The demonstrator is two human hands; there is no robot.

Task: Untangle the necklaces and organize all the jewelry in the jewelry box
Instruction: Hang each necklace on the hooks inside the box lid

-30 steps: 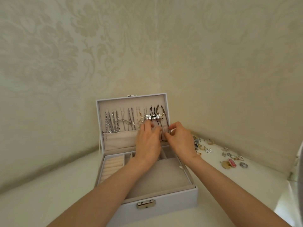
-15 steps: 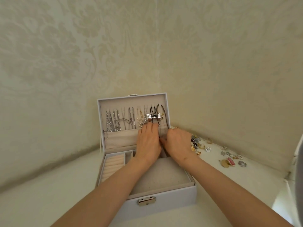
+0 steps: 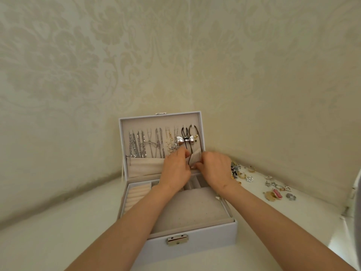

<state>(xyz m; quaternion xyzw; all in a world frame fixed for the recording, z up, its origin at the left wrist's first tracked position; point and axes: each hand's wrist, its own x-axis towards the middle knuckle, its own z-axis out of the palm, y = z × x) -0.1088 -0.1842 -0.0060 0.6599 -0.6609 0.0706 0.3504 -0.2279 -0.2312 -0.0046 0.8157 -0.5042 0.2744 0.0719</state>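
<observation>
reaching over the open jewelry box [image 3: 195, 249], both forearms cross its front edge and meet at the upright lid [image 3: 160, 122]. the left grip [image 3: 175, 169] has thumb and forefinger curled together, pinching the dark cord necklace [image 3: 188, 148] where it drops from its hook toward the fabric pocket [image 3: 144, 165] along the lid's lower half. the right grip [image 3: 214, 169] is just beside it, almost touching, fingers curled in and pinching the pocket's top edge at its right end; blur softens the fingertips. a silver bow pendant [image 3: 184, 140] hangs on the cord just above the two hands. left of it, silver chains [image 3: 136, 143] hang in a row from hooks, their lower ends tucked in the pocket.

the lid stands close to the corner where two walls meet, its top edge near the wall [image 3: 78, 65] behind. the box's right side lies near a scatter of loose jewelry [image 3: 276, 193], rings, earrings and a pink piece, spread along the worktop [image 3: 48, 237] beside the right-hand wall. left of the box and in front of it the worktop runs wide and pale. in the base, ring rolls [image 3: 137, 194] fill the left compartment, a padded grey tray [image 3: 191, 208] covers the front part, and small compartments lie under the wrists. a metal latch [image 3: 177, 239] sits mid front wall.

the worktop is white and smooth; the walls carry cream damask wallpaper.
</observation>
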